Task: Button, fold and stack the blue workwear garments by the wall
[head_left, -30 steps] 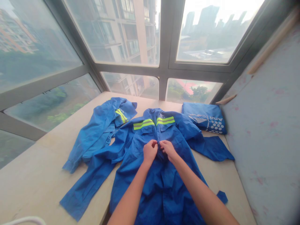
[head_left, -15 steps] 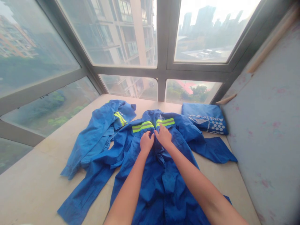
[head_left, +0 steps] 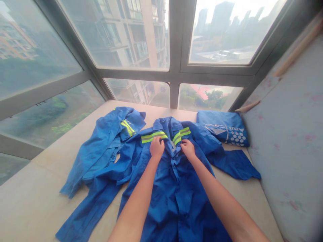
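Blue work coveralls (head_left: 161, 188) with yellow-green reflective stripes lie front up before me, collar toward the window and sleeves spread to both sides. My left hand (head_left: 157, 147) is closed on the left front edge, just under the chest stripe. On the other front edge my right hand (head_left: 188, 149) pinches the cloth and folds it outward, so the right-hand stripe bends. Between the hands the neckline gapes in a V, with a small pale patch of the inside showing. Both sets of fingertips are partly hidden.
Left of the coveralls lies a blue jacket (head_left: 103, 141) with a reflective stripe. A folded blue bundle with white print (head_left: 222, 126) sits at the back right by the patterned wall (head_left: 290, 161). Windows (head_left: 136, 90) border the pale tabletop (head_left: 30, 191).
Both hands have moved up from the middle of the front to the chest. They have drawn apart, my right hand going right, and the top of the front now gapes.
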Demonstrator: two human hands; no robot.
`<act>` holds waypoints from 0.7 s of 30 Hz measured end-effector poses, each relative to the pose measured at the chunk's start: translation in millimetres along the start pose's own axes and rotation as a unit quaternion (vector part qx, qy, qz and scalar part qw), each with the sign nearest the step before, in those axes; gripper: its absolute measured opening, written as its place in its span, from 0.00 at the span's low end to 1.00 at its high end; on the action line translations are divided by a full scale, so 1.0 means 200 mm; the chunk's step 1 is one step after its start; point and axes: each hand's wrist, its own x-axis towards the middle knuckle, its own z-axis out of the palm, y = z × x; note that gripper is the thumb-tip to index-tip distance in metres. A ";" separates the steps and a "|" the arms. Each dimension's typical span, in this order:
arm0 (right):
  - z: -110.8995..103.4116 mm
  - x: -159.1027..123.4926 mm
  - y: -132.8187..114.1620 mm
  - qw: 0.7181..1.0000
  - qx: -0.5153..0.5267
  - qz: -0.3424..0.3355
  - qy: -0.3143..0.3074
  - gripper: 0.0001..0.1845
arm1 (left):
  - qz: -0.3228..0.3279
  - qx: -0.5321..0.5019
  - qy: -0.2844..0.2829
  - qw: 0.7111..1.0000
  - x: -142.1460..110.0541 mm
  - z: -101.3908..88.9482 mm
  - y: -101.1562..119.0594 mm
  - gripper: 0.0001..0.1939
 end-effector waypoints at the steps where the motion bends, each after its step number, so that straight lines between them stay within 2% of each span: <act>1: -0.02 -0.01 0.00 1.000 -0.012 -0.015 0.015 0.23 | 0.038 0.007 0.002 0.999 0.00 -0.01 0.01 0.20; 3: -0.04 -0.02 -0.03 0.993 -0.074 -0.093 0.026 0.27 | 0.124 0.022 -0.015 0.992 0.01 -0.02 0.05 0.21; 4: -0.05 -0.03 -0.05 0.980 -0.128 -0.150 0.008 0.27 | 0.161 0.031 -0.028 0.986 0.03 -0.02 0.06 0.19; 6: -0.06 -0.03 -0.09 0.934 -0.253 -0.245 -0.056 0.23 | 0.207 0.049 -0.044 0.976 0.05 -0.04 0.07 0.15; 7: -0.05 -0.03 -0.11 0.912 -0.303 -0.264 -0.084 0.20 | 0.215 0.056 -0.042 0.974 0.05 -0.05 0.07 0.13; 8: -0.05 -0.03 -0.13 0.901 -0.332 -0.261 -0.100 0.17 | 0.217 0.062 -0.036 0.974 0.05 -0.07 0.06 0.13; 10: -0.05 -0.03 -0.14 0.900 -0.356 -0.231 -0.096 0.14 | 0.217 0.073 -0.017 0.973 0.03 -0.11 0.02 0.13; 13: -0.04 -0.02 -0.16 0.910 -0.367 -0.175 -0.084 0.18 | 0.210 0.086 0.003 0.974 -0.06 -0.17 -0.08 0.15; 17: -0.01 -0.02 -0.18 0.927 -0.347 -0.108 -0.095 0.14 | 0.187 0.115 -0.015 0.975 -0.20 -0.19 -0.22 0.16; 21: 0.01 -0.01 -0.19 0.949 -0.290 -0.079 -0.100 0.08 | 0.150 0.129 -0.038 0.979 -0.25 -0.19 -0.26 0.19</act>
